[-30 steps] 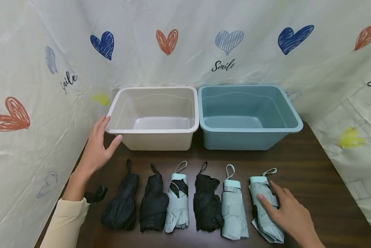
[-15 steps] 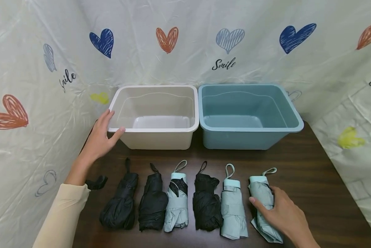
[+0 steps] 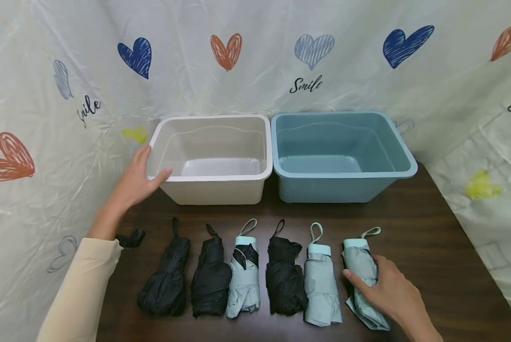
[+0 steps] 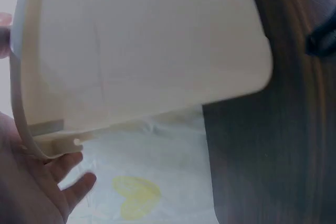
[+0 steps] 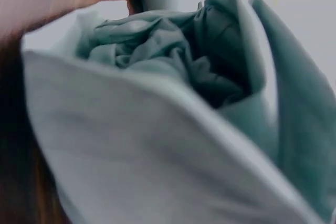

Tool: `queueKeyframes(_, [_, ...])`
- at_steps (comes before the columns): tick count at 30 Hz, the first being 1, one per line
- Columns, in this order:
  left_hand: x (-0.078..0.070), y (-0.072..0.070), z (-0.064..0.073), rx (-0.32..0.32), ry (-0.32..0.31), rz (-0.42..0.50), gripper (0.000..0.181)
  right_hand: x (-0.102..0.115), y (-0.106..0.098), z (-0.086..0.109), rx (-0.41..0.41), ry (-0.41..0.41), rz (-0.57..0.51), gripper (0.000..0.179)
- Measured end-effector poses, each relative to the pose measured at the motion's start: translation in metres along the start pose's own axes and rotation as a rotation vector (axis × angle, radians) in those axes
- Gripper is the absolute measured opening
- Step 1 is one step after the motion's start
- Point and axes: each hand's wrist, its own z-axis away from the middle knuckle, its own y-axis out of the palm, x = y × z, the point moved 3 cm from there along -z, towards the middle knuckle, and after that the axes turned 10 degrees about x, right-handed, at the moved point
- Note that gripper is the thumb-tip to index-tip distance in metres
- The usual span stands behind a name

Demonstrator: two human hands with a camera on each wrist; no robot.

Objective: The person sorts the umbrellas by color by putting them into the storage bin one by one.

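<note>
My left hand (image 3: 132, 184) grips the front left corner of a beige plastic bin (image 3: 214, 192), thumb over the rim. The left wrist view has the bin's outer wall (image 4: 157, 40) large, with my fingers (image 4: 79, 190) under the lip. On the table my right hand (image 3: 394, 292) grips a pale green folded umbrella (image 3: 360, 261) at the far right of a row, thumb on its left side and fingers along its right. That umbrella's loose canopy cloth (image 5: 152, 140) fills the right wrist view and hides the hand there.
Left of the gripped umbrella lie another pale green umbrella (image 3: 321, 285), a black one (image 3: 284, 280), a third pale green one (image 3: 243, 285) and two more black umbrellas (image 3: 210, 280). A blue bin (image 3: 324, 189) stands right of the beige one, before a heart-print sheet (image 3: 264, 57).
My left hand has moved up and right onto the beige bin's corner. The right hand has moved slightly left and closed around the far right umbrella. The view has shifted slightly.
</note>
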Motion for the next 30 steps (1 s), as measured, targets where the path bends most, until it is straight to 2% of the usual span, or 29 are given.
queueKeyframes(3, [0.000,-0.001,-0.005,0.018,-0.013,0.012,0.103,0.001,-0.004,0.000,0.006,0.011,0.010,0.122])
queueKeyframes(8, [0.001,-0.002,-0.011,0.033,0.004,-0.019,0.103,0.002,-0.005,0.000,0.030,0.016,0.015,0.121])
queueKeyframes(19, [0.011,-0.004,-0.015,0.036,0.057,-0.048,0.100,0.004,-0.003,0.003,0.036,0.011,-0.008,0.120])
queueKeyframes(30, [0.010,-0.004,-0.021,0.017,0.084,-0.101,0.099,-0.002,-0.007,0.002,0.022,0.032,-0.062,0.110])
